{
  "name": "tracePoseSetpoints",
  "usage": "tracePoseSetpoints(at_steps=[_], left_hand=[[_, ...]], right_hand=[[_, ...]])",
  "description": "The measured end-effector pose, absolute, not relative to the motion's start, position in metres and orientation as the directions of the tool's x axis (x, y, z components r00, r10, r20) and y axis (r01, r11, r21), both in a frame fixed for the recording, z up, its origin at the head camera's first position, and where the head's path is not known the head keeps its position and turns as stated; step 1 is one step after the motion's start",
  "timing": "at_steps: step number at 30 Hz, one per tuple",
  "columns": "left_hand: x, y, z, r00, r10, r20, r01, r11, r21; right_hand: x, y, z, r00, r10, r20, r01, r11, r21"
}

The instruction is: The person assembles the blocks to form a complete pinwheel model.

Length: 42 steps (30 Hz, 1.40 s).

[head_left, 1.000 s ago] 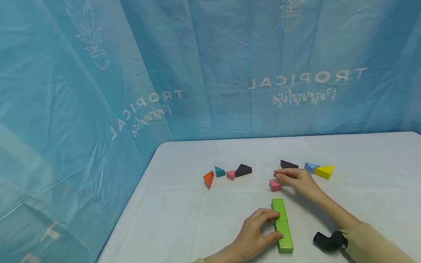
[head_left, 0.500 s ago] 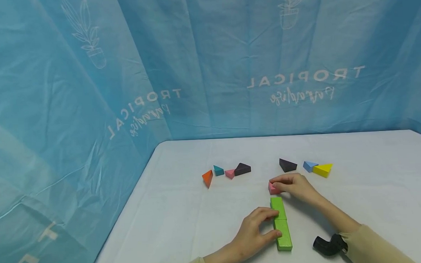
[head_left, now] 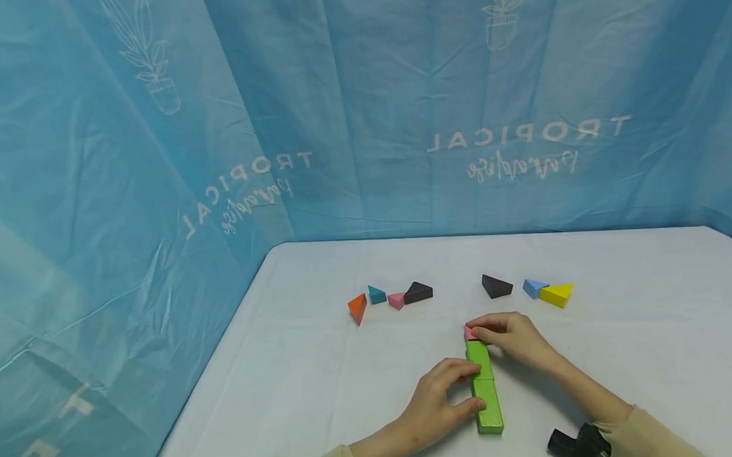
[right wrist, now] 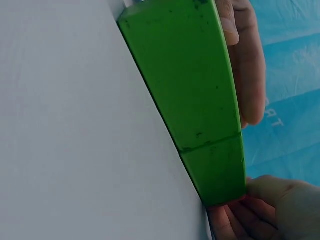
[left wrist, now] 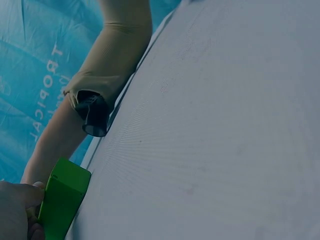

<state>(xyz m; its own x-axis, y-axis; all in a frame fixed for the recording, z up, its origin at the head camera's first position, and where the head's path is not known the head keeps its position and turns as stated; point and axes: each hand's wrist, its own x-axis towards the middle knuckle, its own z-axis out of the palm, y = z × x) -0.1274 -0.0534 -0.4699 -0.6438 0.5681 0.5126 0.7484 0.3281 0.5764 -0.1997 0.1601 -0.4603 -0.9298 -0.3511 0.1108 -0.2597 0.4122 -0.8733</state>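
Note:
Two green blocks lie end to end on the white table: the far block (head_left: 478,354) and the near block (head_left: 488,414). My left hand (head_left: 432,406) rests against their left side, fingertips on the far one and thumb on the near one, without wrapping round them. At the far end of the row, my right hand (head_left: 518,341) pinches a small pink triangular block (head_left: 468,332) between thumb and fingers. Most of that block is hidden by the fingers. The right wrist view shows a thin reddish edge of it against the green block (right wrist: 215,100).
Farther back on the left lie an orange block (head_left: 357,309), a teal one (head_left: 377,295), a pink one (head_left: 396,300) and a dark one (head_left: 418,292). To their right are another dark block (head_left: 497,286), a blue one (head_left: 534,288) and a yellow one (head_left: 556,294). A black curved piece (head_left: 578,445) sits at the right cuff.
My right hand came down onto the pink triangular block, took hold of it and brought it nearer, to the far end of the green row. My left hand has kept its place on the green blocks.

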Motion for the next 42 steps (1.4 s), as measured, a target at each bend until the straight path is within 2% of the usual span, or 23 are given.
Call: tracePoseSetpoints(at_steps=[12,17,22,30,37,42], left_hand=[[-0.127,-0.053,-0.470,-0.653,0.574,0.494,0.737,0.334,0.587],[-0.127,-0.053,-0.469,-0.681,0.573,0.456,0.705,0.341,0.622],[-0.127,-0.052,-0.469,-0.690,0.573,0.443,0.692,0.342,0.635],[-0.127,-0.052,-0.470,-0.703,0.569,0.427,0.674,0.344,0.653],[-0.128,-0.052,-0.470,-0.711,0.568,0.414,0.661,0.341,0.668],[-0.127,-0.052,-0.470,-0.704,0.569,0.426,0.669,0.329,0.666]], right_hand=[[-0.197,0.157,-0.462,-0.942,-0.314,0.116,-0.260,0.471,-0.843],[-0.200,0.168,-0.453,-0.945,-0.275,0.177,-0.281,0.407,-0.869],[-0.210,0.204,-0.433,-0.954,-0.182,0.237,-0.289,0.360,-0.887],[-0.234,0.282,-0.426,-0.979,-0.051,0.200,-0.199,0.485,-0.852],[-0.239,0.311,-0.441,-0.983,-0.131,0.128,-0.180,0.569,-0.802],[-0.237,0.313,-0.450,-0.973,-0.178,0.144,-0.224,0.611,-0.760]])
